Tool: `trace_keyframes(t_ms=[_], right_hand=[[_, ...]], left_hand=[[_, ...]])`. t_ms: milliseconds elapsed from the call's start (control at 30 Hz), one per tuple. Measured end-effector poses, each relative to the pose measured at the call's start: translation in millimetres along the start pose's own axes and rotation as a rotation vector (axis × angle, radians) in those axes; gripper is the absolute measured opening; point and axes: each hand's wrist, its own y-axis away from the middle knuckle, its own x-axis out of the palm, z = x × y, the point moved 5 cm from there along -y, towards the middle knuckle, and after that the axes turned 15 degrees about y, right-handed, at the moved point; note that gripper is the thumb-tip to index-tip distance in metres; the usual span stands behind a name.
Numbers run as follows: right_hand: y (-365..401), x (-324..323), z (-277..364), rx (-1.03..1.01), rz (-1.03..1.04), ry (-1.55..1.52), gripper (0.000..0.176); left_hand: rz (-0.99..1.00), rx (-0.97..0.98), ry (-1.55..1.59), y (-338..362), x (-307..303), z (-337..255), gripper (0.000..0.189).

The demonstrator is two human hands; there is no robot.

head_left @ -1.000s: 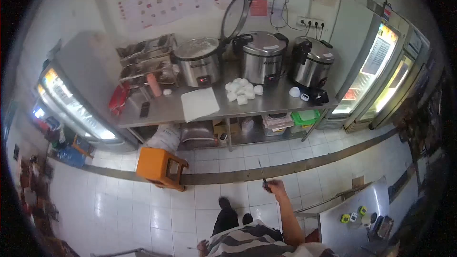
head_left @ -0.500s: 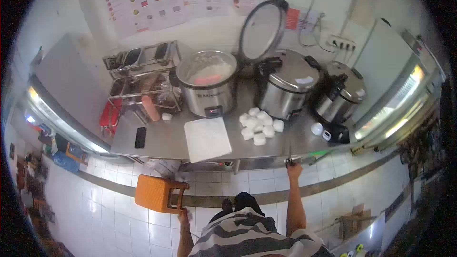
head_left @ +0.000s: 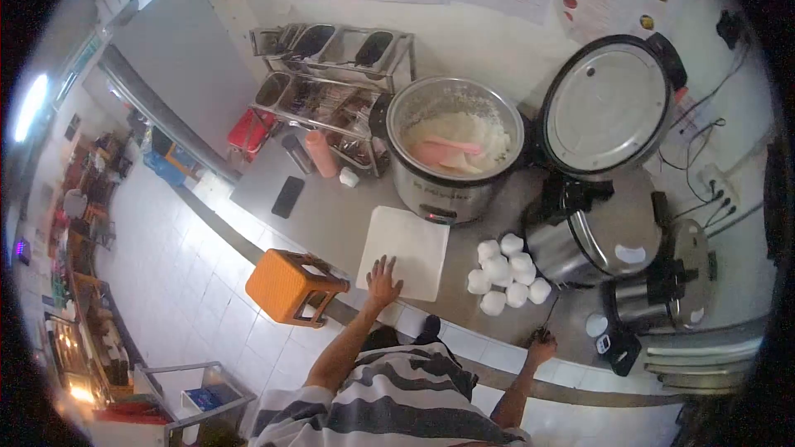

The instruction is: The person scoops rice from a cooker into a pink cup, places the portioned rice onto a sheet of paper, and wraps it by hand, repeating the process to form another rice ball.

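Observation:
My left hand point(head_left: 383, 283) lies with fingers spread on the near-left part of a white rectangular sheet or board point(head_left: 414, 247) at the counter's front edge. In my right hand point(head_left: 542, 349), at the same edge farther right, is a slim tool point(head_left: 549, 314) with a dark handle and a thin point directed away from me; its exact kind is unclear. Several white rounded pieces point(head_left: 497, 269) sit clustered between the sheet and the tool. Behind the sheet stands an open rice cooker point(head_left: 439, 190) holding white rice point(head_left: 489, 136) and a pink paddle point(head_left: 443, 149).
Two closed cookers point(head_left: 613, 232) point(head_left: 662, 290) stand to the right, beside a raised lid point(head_left: 609, 103). A small digital device point(head_left: 617, 352) is near the right edge. Leftward are a phone point(head_left: 287, 196), a pink bottle point(head_left: 320, 155) and a container rack point(head_left: 348, 74). An orange stool point(head_left: 286, 285) is below the counter.
My left hand has gone from beside the orange stool up onto the white sheet. My right hand still holds the slim tool at the counter edge. The view has turned left.

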Motion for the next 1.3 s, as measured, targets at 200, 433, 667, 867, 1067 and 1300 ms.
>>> trace_keyframes(t_ms=[200,433,667,867,1067,1300], right_hand=[[-14,-3,-1,0.098,0.180,-0.106,0.034],[-64,-72,110,0.094,-0.113,-0.216,0.019],[-145,-214,467,-0.234,0.055,-0.615,0.021],[-197,-59,642,-0.995,0.268,-0.089,0.036],[-216,19,649,-1.198,0.476,0.253,0.036],[-226,-128,621,-0.574,0.900,-0.699,0.020]], left_hand=[[0.122,0.078,-0.199,-36,25,21,0.079],[0.243,0.131,-0.178,-65,2,22,0.078],[0.382,0.148,0.359,-138,-56,24,0.051],[0.454,0.107,0.664,-189,-125,4,0.036],[0.373,-0.044,0.861,-201,-174,-11,0.026],[0.496,-0.130,1.310,-187,-212,-111,0.035]])
